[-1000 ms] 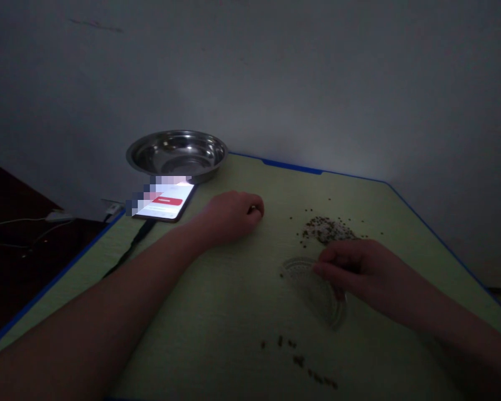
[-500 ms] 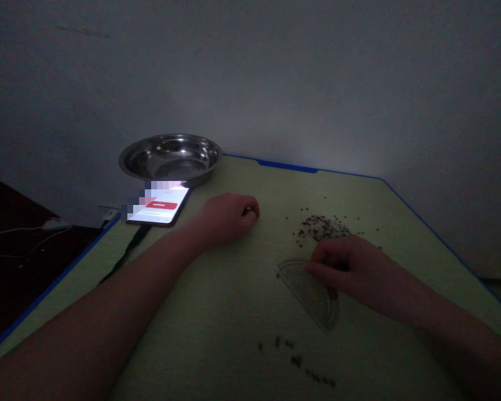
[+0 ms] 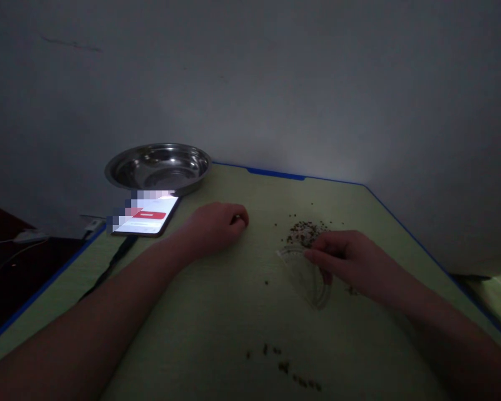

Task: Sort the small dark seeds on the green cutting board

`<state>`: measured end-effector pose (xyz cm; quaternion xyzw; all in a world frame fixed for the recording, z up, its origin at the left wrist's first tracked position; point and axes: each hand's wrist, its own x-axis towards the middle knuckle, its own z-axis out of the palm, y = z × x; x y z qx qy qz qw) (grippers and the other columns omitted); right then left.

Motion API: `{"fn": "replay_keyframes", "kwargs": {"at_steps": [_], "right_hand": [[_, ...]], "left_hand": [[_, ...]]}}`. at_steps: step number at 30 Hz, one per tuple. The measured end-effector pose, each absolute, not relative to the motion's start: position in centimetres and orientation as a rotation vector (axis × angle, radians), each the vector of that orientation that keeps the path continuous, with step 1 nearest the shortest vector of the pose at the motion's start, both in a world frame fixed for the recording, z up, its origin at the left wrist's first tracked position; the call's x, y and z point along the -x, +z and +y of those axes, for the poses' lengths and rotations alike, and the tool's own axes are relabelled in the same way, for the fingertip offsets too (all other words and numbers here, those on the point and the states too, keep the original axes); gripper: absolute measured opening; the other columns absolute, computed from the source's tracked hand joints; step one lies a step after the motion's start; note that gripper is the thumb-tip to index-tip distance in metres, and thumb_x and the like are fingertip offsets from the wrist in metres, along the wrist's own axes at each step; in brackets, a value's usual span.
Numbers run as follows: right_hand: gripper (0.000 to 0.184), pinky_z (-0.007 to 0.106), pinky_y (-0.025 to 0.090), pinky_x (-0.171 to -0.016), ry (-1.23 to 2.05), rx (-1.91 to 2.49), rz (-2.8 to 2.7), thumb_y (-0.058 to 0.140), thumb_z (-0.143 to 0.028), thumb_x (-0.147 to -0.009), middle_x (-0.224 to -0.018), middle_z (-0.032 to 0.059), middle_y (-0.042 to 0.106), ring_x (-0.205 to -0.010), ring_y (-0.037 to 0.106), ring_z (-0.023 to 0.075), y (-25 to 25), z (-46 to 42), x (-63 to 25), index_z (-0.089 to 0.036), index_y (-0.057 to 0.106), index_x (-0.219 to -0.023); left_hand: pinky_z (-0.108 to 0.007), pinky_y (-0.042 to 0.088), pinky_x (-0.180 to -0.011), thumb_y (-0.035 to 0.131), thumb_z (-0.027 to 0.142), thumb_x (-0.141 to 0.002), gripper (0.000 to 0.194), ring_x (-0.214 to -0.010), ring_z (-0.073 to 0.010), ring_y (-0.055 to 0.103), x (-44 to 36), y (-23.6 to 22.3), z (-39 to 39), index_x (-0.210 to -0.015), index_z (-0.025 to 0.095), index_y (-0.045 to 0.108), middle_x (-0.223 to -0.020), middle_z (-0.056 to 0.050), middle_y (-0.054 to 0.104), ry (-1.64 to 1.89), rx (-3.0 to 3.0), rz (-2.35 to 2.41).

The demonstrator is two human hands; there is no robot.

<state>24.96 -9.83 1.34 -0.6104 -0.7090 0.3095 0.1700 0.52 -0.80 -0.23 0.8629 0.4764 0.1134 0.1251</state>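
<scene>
My right hand (image 3: 348, 259) pinches a clear plastic half-round protractor (image 3: 303, 281) between thumb and fingers. The protractor is tilted over the table, its upper edge at the near side of a pile of small dark and pale seed-like grains (image 3: 304, 227). Part of the pile is hidden behind my fingers. My left hand (image 3: 217, 227) rests on the table to the left of the pile, its fingers curled closed with only a small gap at the thumb; nothing shows in it. One single grain (image 3: 266, 282) lies left of the protractor.
A steel basin (image 3: 158, 167) stands at the back left corner by the wall. In front of it lies a lit phone (image 3: 148, 216) with a dark cable (image 3: 112, 262). Near the front, several dark bits (image 3: 284, 367) form a loose row. Blue edging (image 3: 275, 174) borders the pale green table.
My right hand has moved the protractor away from me, closer to the pile, uncovering the single grain. My left hand stays where it was. The camera view has shifted slightly.
</scene>
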Motion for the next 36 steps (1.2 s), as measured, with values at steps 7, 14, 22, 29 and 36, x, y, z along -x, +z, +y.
{"fn": "replay_keyframes", "kwargs": {"at_steps": [7, 14, 22, 29, 36], "right_hand": [[0.029, 0.024, 0.030, -0.044, 0.728, 1.824, -2.091, 0.053, -0.036, -0.085, -0.051, -0.0036, 0.049, -0.048, 0.043, 0.0102, 0.9, -9.2, -25.1, -0.019, 0.053, -0.061], [0.030, 0.023, 0.033, -0.046, 0.804, 1.797, -1.987, 0.050, -0.036, -0.087, -0.050, -0.0024, 0.054, -0.046, 0.045, 0.0105, 1.4, -8.1, -26.5, -0.018, 0.054, -0.064], [0.022, 0.024, 0.033, -0.051, 0.540, 1.825, -2.052, 0.055, -0.029, -0.082, -0.056, 0.0014, 0.063, -0.053, 0.052, 0.0125, 1.1, -6.1, -23.3, -0.018, 0.061, -0.063], [0.027, 0.023, 0.031, -0.044, 0.574, 1.902, -2.018, 0.051, -0.029, -0.085, -0.047, 0.0004, 0.060, -0.042, 0.048, 0.0116, 1.2, -5.7, -26.6, -0.018, 0.058, -0.062], [0.023, 0.023, 0.035, -0.051, 0.483, 1.821, -1.988, 0.055, -0.029, -0.083, -0.052, 0.0005, 0.062, -0.050, 0.054, 0.0123, 1.9, -3.7, -22.2, -0.019, 0.061, -0.064]], "left_hand": [[-0.030, 0.043, -0.068, 0.039, 0.027, -0.082, 0.031, -0.077, -0.0185, 0.063, -0.4, -0.1, -0.8, -0.091, 0.022, 0.069, -0.090, -0.005, 0.072, 0.326, -2.508, 1.357], [-0.031, 0.043, -0.069, 0.038, 0.026, -0.083, 0.032, -0.078, -0.0189, 0.063, 0.0, -0.7, -0.6, -0.092, 0.022, 0.068, -0.091, -0.005, 0.072, 0.331, -2.498, 1.350], [-0.031, 0.042, -0.070, 0.040, 0.027, -0.081, 0.031, -0.079, -0.0199, 0.063, 0.0, -0.8, -0.5, -0.092, 0.023, 0.069, -0.090, -0.004, 0.072, 0.318, -2.441, 1.410], [-0.029, 0.041, -0.068, 0.040, 0.028, -0.082, 0.031, -0.078, -0.0190, 0.062, 0.0, -0.9, -0.7, -0.092, 0.022, 0.068, -0.090, -0.005, 0.071, 0.341, -2.443, 1.394], [-0.032, 0.042, -0.072, 0.040, 0.026, -0.082, 0.031, -0.081, -0.0207, 0.063, 0.1, -0.7, -0.5, -0.092, 0.022, 0.069, -0.092, -0.005, 0.072, 0.346, -2.424, 1.399]]}}
